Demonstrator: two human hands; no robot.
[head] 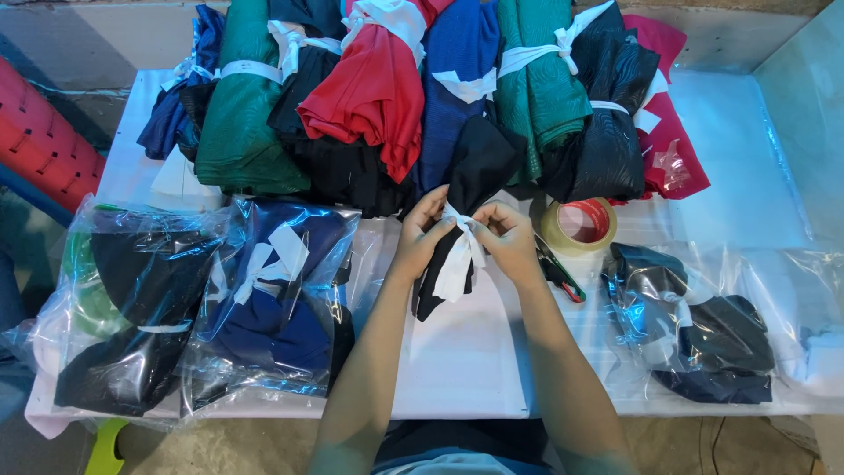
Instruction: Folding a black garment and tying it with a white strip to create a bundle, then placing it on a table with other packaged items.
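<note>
A folded black cloth bundle (pixel 475 167) lies on the white table (pixel 466 352) in front of me. A white fabric strip (pixel 457 259) is wrapped around its middle. My left hand (pixel 422 233) pinches the strip on the left side. My right hand (pixel 508 236) pinches it on the right side, and both hands touch the knot at the centre of the bundle.
Tied bundles in green (pixel 246 114), red (pixel 378 88), blue (pixel 462 79) and black (pixel 607 132) are stacked at the back. Clear bags with dark cloth (pixel 255 299) (pixel 703 334) lie left and right. A tape roll (pixel 578 224) and scissors (pixel 558 273) sit by my right hand.
</note>
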